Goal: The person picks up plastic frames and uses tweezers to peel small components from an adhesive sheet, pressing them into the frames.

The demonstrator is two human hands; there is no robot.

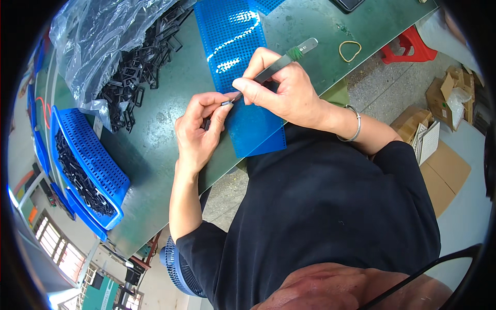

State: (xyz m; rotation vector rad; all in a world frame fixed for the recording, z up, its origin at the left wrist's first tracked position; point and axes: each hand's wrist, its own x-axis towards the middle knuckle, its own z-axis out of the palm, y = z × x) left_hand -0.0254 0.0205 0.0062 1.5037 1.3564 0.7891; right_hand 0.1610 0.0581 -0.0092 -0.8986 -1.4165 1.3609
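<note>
Pinching a small dark piece with a pale end (226,103), the left hand (199,124) is hovering beside a blue perforated plastic mat (254,129) — the right hand (281,88) is gripping dark metal tweezers (275,68). Leftward, a blue slotted plastic basket (95,147) is holding heaped black parts (80,178).

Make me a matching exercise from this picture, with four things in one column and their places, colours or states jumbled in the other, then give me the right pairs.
Things:
1. Tweezers
2. Perforated basket
3. Bracelet
4. Plastic stool

Places, colours or states:
A. Circling the right wrist
B. Red
C. Held in the right hand
D. Holding many small black parts

Right pairs: 1-C, 2-D, 3-A, 4-B
</note>
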